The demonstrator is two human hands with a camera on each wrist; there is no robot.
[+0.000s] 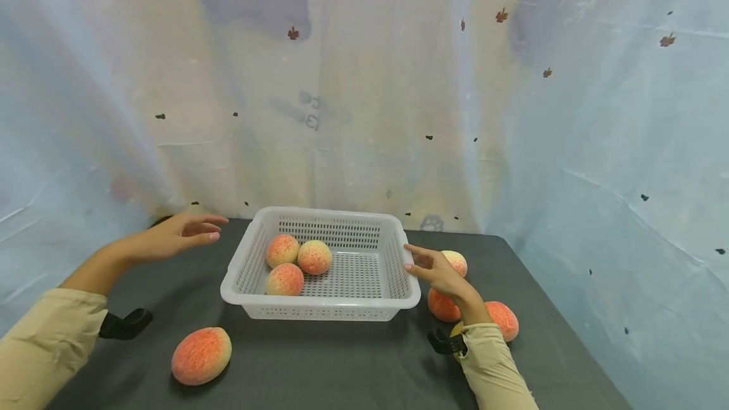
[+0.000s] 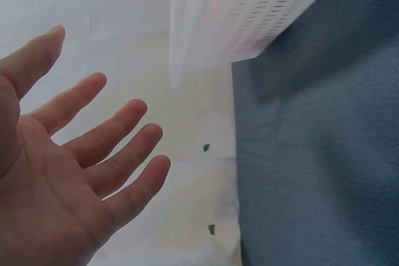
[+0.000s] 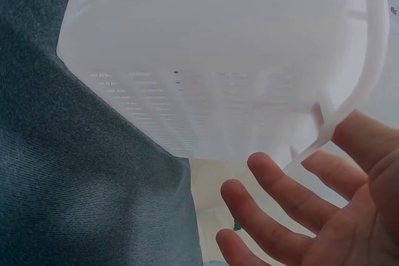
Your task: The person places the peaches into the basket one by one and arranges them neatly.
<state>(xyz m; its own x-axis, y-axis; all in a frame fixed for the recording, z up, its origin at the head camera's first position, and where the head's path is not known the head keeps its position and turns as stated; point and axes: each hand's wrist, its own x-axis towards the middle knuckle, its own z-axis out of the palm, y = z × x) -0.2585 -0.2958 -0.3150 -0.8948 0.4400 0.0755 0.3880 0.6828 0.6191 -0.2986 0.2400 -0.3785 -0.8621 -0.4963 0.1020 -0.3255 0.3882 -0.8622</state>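
Note:
A white plastic basket [image 1: 364, 301] with slotted walls sits on the dark table, holding three peaches, among them a front one [image 1: 285, 279]. My right hand [image 1: 438, 271] is at the basket's right rim. In the right wrist view its thumb and index finger [image 3: 336, 172] lie right at that rim, the other fingers extended below it. To the basket's left, my left hand [image 1: 185, 233] hovers with nothing in it. Its fingers [image 2: 118, 123] are spread and loosely straight in the left wrist view, apart from the basket wall [image 2: 249, 17].
One peach [image 1: 202, 356] lies on the table [image 1: 319, 366] at the front left. Around my right forearm are more peaches, including one [image 1: 502, 320] at the right, and a yellow thing [image 1: 457, 330] mostly hidden by the wrist. A patterned curtain [image 1: 364, 112] hangs behind the table.

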